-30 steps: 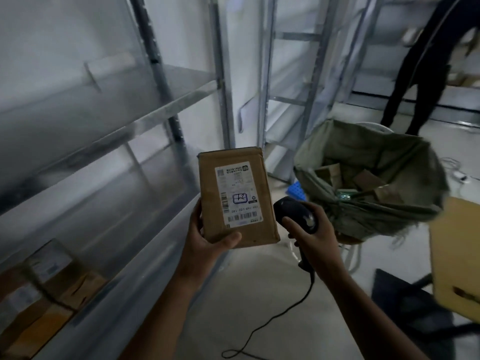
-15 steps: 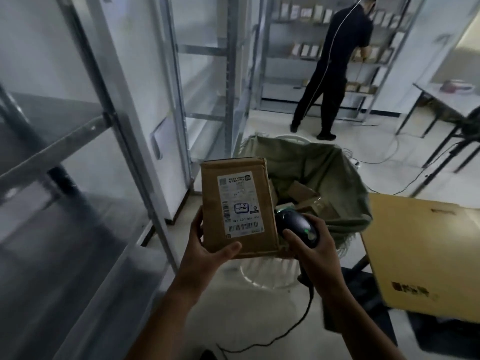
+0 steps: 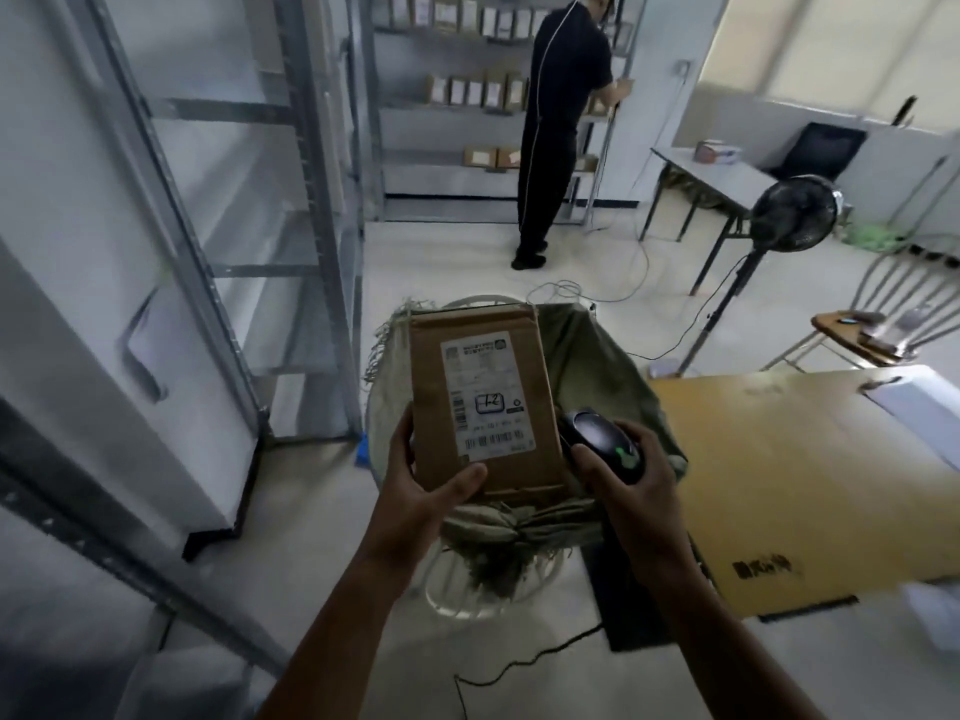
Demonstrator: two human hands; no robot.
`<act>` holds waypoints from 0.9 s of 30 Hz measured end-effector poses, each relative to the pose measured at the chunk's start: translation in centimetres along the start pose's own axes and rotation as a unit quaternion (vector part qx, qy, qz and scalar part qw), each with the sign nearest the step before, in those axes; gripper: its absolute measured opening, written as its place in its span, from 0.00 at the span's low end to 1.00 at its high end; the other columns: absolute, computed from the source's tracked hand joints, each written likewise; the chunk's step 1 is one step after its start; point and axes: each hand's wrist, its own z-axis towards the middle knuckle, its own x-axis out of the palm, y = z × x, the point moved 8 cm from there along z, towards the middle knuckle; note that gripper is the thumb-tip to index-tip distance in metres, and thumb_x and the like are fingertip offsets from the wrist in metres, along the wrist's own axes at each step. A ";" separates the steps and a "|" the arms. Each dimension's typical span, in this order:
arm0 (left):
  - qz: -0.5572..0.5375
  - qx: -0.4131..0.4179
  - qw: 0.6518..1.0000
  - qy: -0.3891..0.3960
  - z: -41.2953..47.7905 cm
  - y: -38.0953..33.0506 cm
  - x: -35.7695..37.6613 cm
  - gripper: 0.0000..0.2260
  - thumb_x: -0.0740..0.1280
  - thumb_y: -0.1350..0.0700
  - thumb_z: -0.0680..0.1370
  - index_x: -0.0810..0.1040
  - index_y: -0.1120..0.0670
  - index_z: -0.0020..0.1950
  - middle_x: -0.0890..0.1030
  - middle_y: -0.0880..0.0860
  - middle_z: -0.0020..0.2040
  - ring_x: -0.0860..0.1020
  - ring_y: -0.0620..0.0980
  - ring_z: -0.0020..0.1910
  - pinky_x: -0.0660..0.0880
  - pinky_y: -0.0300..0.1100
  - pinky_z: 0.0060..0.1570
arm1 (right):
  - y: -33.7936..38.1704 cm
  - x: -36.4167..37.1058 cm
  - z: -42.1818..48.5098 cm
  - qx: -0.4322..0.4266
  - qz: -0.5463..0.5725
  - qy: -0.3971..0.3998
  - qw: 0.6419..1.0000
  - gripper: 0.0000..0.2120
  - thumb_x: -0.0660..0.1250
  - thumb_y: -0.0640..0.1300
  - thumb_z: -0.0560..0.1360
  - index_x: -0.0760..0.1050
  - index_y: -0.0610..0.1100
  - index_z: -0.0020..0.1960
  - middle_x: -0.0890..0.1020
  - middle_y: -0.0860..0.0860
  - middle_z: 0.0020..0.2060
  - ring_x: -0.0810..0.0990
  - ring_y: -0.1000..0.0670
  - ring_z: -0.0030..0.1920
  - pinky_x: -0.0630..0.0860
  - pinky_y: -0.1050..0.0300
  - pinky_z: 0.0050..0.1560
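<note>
Shelf rack (image 3: pixel 218 283): grey metal uprights and bare shelves fill the left side; the front post stands near the sack, so a swing to the left is tight
Left hand (image 3: pixel 421 491): grasps the parcel at its lower left corner, thumb laid across the front face, fingers hidden behind
Parcel (image 3: pixel 483 407): brown cardboard, held upright in the air over the sack's mouth, its white label (image 3: pixel 488 394) facing the camera with the barcode along the label's lower edge
Step in hand: scanning, as I judge it; the parcel is presented but the scanner sits alongside it, not aimed at the label
Next move: likely calls for drawing the scanner back and turning its nose onto the barcode while the parcel is kept flat and steady
Sack (image 3: pixel 592 366): green woven bag, open-mouthed on a round white stand, right under the parcel; its contents are hidden
Scanner (image 3: pixel 605 446): black, green light on top, just beside the parcel's lower right edge
Right hand (image 3: pixel 634 485): clenched around the scanner's head
Cable (image 3: pixel 519 667): trails to the floor between the forearms and could snag on a long pull
Cardboard sheet (image 3: pixel 805 485): broad and flat, its near edge close to the right forearm, limiting travel to the right
Open room: bare floor beyond the sack, up to a person in black (image 3: pixel 561 122) at the far shelves, with loose wires lying there
</note>
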 end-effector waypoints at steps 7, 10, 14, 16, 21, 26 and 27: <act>0.022 -0.017 1.000 -0.004 6.3 1.4 2.1 0.46 0.84 0.51 0.65 0.65 0.43 0.78 0.82 0.48 0.65 0.82 0.51 0.64 0.82 0.54 0.59 | -3.0 -1.0 5.5 0.019 0.010 -0.036 0.999 0.22 0.78 0.52 0.72 0.75 0.52 0.63 0.83 0.54 0.54 0.85 0.53 0.52 0.84 0.46 0.52; 0.031 -0.029 0.999 -0.018 8.4 2.0 2.9 0.45 0.84 0.50 0.64 0.68 0.44 0.77 0.81 0.50 0.67 0.82 0.52 0.64 0.82 0.54 0.58 | -4.8 -1.1 8.0 0.052 0.045 -0.021 0.997 0.27 0.79 0.61 0.67 0.76 0.55 0.62 0.84 0.52 0.54 0.86 0.43 0.52 0.85 0.43 0.49; 0.047 -0.038 0.997 -0.042 11.6 2.5 3.3 0.44 0.85 0.51 0.63 0.69 0.42 0.75 0.81 0.50 0.66 0.82 0.52 0.63 0.82 0.56 0.59 | -6.5 -1.2 11.3 0.069 0.060 0.001 0.996 0.26 0.79 0.60 0.69 0.76 0.54 0.63 0.84 0.51 0.54 0.86 0.43 0.50 0.84 0.47 0.46; 0.055 -0.034 0.997 -0.053 13.1 2.8 3.3 0.44 0.85 0.52 0.65 0.69 0.42 0.76 0.81 0.50 0.67 0.82 0.52 0.64 0.81 0.57 0.60 | -7.3 -0.9 12.8 0.079 0.068 0.015 0.995 0.26 0.77 0.56 0.69 0.75 0.50 0.64 0.84 0.50 0.53 0.86 0.44 0.48 0.83 0.53 0.42; 0.076 -0.027 0.993 -0.081 16.2 3.4 3.9 0.42 0.84 0.49 0.65 0.69 0.42 0.76 0.82 0.48 0.66 0.82 0.52 0.64 0.82 0.56 0.59 | -9.0 -0.5 15.3 0.090 0.070 0.032 0.993 0.20 0.77 0.48 0.74 0.75 0.49 0.63 0.84 0.49 0.52 0.86 0.43 0.44 0.81 0.58 0.38; 0.093 -0.055 0.992 -0.063 20.0 4.3 4.8 0.41 0.83 0.45 0.66 0.68 0.39 0.75 0.82 0.46 0.65 0.83 0.50 0.62 0.82 0.57 0.59 | -9.9 -0.5 16.6 0.099 0.058 0.028 0.993 0.19 0.76 0.44 0.75 0.76 0.48 0.63 0.83 0.51 0.52 0.85 0.54 0.46 0.81 0.60 0.40; 0.103 -0.066 0.991 -0.056 20.8 4.5 4.8 0.42 0.82 0.45 0.68 0.65 0.39 0.78 0.81 0.46 0.67 0.82 0.49 0.63 0.81 0.57 0.61 | -9.9 -0.4 16.9 0.098 0.051 0.022 0.994 0.18 0.76 0.43 0.75 0.76 0.47 0.63 0.83 0.51 0.52 0.84 0.57 0.46 0.80 0.62 0.40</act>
